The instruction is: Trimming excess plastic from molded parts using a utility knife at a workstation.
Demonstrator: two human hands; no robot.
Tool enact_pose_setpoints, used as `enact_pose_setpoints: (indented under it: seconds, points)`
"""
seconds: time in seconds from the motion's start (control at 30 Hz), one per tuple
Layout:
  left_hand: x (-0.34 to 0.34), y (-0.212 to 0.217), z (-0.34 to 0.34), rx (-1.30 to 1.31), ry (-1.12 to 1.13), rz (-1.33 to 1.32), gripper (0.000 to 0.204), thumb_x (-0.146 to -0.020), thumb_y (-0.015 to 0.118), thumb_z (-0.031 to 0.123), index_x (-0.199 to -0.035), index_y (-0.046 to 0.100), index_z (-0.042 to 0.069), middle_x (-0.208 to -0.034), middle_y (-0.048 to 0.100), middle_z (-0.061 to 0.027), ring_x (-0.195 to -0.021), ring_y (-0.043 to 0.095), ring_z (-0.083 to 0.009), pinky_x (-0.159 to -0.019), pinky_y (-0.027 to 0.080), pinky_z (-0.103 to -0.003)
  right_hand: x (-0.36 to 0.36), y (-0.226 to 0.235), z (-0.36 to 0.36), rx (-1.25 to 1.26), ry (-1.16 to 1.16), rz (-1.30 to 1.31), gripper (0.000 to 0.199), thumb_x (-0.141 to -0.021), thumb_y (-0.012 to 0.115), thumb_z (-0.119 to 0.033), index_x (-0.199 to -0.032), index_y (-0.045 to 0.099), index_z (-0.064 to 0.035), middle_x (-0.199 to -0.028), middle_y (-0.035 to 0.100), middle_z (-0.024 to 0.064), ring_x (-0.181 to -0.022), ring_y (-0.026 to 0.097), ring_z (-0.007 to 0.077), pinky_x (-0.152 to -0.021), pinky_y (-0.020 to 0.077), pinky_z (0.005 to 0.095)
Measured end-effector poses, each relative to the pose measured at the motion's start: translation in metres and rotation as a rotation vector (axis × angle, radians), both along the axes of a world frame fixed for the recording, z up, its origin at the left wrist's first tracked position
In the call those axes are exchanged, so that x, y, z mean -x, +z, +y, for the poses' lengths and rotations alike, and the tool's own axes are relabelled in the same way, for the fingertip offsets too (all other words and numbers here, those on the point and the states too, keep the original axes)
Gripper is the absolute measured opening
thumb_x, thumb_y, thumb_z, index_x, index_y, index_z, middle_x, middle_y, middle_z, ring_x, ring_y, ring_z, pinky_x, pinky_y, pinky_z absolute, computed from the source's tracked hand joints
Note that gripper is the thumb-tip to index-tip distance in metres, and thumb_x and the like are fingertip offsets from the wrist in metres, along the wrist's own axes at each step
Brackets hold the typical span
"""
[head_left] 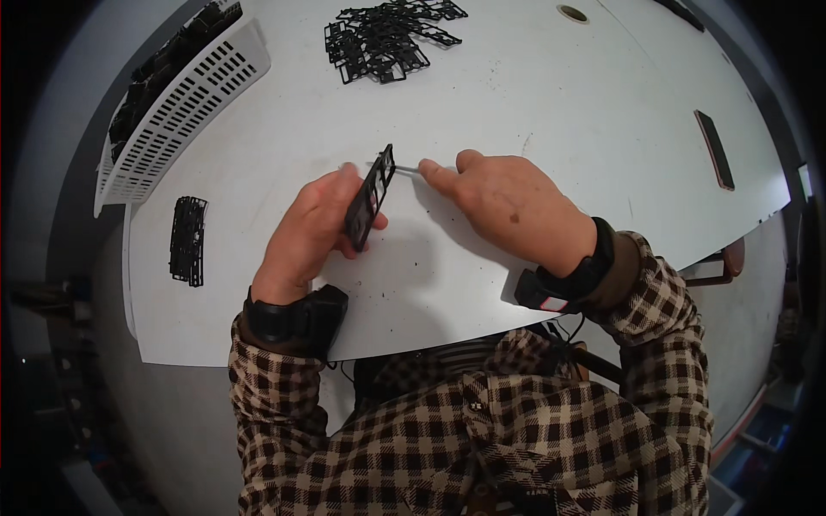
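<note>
In my left hand (305, 224) a flat black plastic frame (362, 215) with open cut-outs is held up on edge, tilted, above the white table. My fingers close around its lower part. The closed fingers of my right hand (516, 206) grip a thin, grey metal blade-like tool (407, 168), whose handle is hidden in the palm. Its tip reaches to the upper end of the frame, passing at or through an opening there. A small stack of similar black frames (188, 241) lies on the table to the left of my left hand.
A loose pile of black plastic frames (383, 39) lies at the far side of the white table (516, 103). At the far left stands a white slotted basket (185, 103) filled with black parts. A phone (714, 150) rests near the right edge. Small dark crumbs dot the tabletop.
</note>
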State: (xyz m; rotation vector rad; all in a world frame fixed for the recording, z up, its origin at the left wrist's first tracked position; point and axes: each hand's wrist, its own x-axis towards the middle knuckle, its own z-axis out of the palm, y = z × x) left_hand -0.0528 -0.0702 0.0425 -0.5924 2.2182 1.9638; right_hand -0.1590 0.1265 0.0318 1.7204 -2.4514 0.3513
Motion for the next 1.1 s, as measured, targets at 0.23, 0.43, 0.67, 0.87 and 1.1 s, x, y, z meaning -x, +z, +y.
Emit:
enact_pose_setpoints:
  seconds: [0.23, 0.43, 0.67, 0.87, 1.1]
  points:
    - [-0.005, -0.003, 0.010, 0.441, 0.001, 0.333, 0.046, -0.076, 0.067, 0.027, -0.108, 0.047, 0.000, -0.093, 0.056, -0.0060, -0.061, 0.049, -0.0082, -0.054, 0.042, -0.020, 0.007, -0.007, -0.002, 0.108, 0.018, -0.053, 0.034, -0.077, 0.049, -0.003, -0.111, 0.052, -0.0043, -0.069, 0.053, 0.0124, -0.062, 0.055, 0.0275, -0.056, 0.0452, 0.0347]
    - [0.005, -0.016, 0.017, 0.471, 0.181, 0.607, 0.053, -0.074, 0.070, 0.018, -0.116, 0.044, 0.000, -0.095, 0.054, -0.0062, -0.063, 0.048, -0.0078, -0.056, 0.042, -0.019, 0.000, 0.001, -0.005, 0.033, 0.011, -0.099, 0.035, -0.076, 0.049, -0.003, -0.110, 0.053, -0.0050, -0.070, 0.053, 0.0125, -0.062, 0.055, 0.0280, -0.056, 0.0451, 0.0349]
    - [0.002, -0.018, 0.010, 0.391, 0.267, 0.529, 0.026, -0.080, 0.063, 0.015, -0.099, 0.056, -0.002, -0.074, 0.058, -0.0027, -0.060, 0.047, -0.0058, -0.055, 0.040, -0.019, -0.006, -0.003, -0.003, 0.032, 0.031, -0.010, 0.043, -0.074, 0.050, -0.001, -0.116, 0.050, -0.0064, -0.071, 0.052, 0.0110, -0.059, 0.055, 0.0256, -0.054, 0.0448, 0.0330]
    - [0.007, -0.023, 0.004, 0.429, 0.331, 0.589, 0.018, -0.083, 0.060, 0.014, -0.090, 0.060, -0.003, -0.065, 0.056, 0.0010, -0.057, 0.045, -0.0047, -0.053, 0.039, -0.019, -0.003, 0.001, 0.002, -0.016, -0.020, 0.084, 0.050, -0.073, 0.052, -0.001, -0.122, 0.046, -0.0080, -0.071, 0.051, 0.0101, -0.057, 0.055, 0.0235, -0.051, 0.0448, 0.0312]
    - [0.006, -0.029, 0.001, 0.399, 0.292, 0.590, 0.019, -0.083, 0.060, 0.015, -0.091, 0.060, -0.003, -0.065, 0.055, 0.0020, -0.056, 0.044, -0.0042, -0.052, 0.038, -0.019, -0.021, 0.008, -0.004, -0.202, -0.104, 0.248, 0.051, -0.075, 0.051, -0.003, -0.126, 0.043, -0.0076, -0.073, 0.050, 0.0107, -0.056, 0.054, 0.0229, -0.048, 0.0455, 0.0306]
